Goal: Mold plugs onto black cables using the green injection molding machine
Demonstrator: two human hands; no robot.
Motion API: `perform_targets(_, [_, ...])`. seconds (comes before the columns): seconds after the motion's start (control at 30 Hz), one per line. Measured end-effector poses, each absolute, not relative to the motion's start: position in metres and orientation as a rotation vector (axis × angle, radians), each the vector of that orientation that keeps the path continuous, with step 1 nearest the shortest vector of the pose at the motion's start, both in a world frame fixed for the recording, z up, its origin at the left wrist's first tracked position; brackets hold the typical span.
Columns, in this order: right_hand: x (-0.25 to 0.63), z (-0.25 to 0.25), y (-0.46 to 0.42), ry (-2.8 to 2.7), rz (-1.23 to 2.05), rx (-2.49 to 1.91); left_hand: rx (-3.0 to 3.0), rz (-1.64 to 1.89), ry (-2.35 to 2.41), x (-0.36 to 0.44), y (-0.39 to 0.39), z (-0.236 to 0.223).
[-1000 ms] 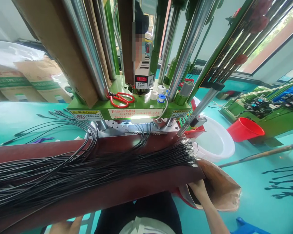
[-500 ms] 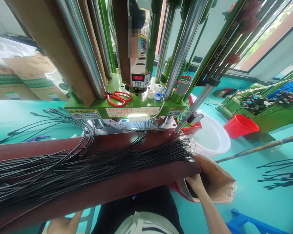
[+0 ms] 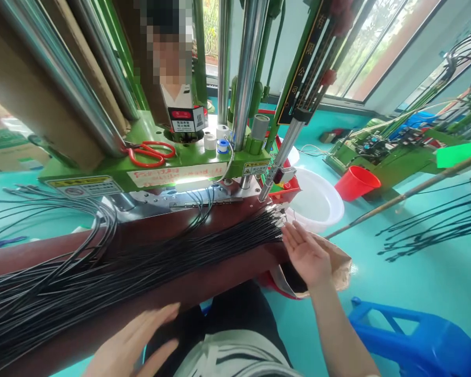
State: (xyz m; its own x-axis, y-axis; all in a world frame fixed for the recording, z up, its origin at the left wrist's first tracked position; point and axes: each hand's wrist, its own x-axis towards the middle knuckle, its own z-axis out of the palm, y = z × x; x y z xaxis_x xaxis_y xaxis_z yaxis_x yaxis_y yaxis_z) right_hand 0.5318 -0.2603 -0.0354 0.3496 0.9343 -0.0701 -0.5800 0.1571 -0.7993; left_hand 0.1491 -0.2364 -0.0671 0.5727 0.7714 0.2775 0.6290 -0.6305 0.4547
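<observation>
Now the left hand (image 3: 135, 340) is over the near edge of the brown tabletop (image 3: 223, 283). Its fingers lie almost together and the thumb is spread away from them; I cannot tell if it touches the edge. At the right, past the other forearm, a blue stool (image 3: 439, 335) stands on the floor. The right hand (image 3: 308, 256) is at the right end of the tabletop, the palm facing the camera and the fingers stretched out, close to each other. Below it, under this right end, a paper bag (image 3: 341, 263) has its mouth open. The fingertips are just beside the silvery ends of the black cables (image 3: 220, 238), but whether they touch is not clear. These cables lie lengthwise in a thick bundle, from the left edge nearly to the right edge. Beyond the far edge is a green machine (image 3: 190, 155), and red-handled scissors (image 3: 151, 153) rest on it. Farther, to the right, are a white tub (image 3: 337, 209) and, behind it, a red bucket (image 3: 355, 186).
</observation>
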Motion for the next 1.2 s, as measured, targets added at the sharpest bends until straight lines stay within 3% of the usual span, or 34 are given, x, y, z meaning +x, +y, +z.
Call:
perform_targets(0.17, [0.487,-0.036,-0.25,-0.489,1.351,-0.699,2.746,0.619,1.04,0.248,-0.167,-0.035])
perform_targets(0.37, [0.472,-0.045,-0.245,-0.49,1.466,-0.663,2.833,0.049,1.263,0.294,-0.127,-0.037])
perform_targets(0.5, [0.471,-0.055,-0.242,-0.455,1.5,-0.717,2.878,-0.076,1.142,0.295,-0.118,-0.025])
perform_targets(0.8, [0.453,-0.043,-0.219,-0.559,1.5,-0.703,2.81,0.111,1.113,0.271,-0.126,0.001])
perform_targets(0.97, [0.458,-0.017,-0.2,-0.585,1.327,-0.614,2.817,0.133,0.943,0.259,-0.155,-0.01])
perform_targets(1.2, [0.457,-0.012,-0.215,-0.815,1.513,-0.645,2.807,-0.061,0.726,0.244,-0.19,-0.026])
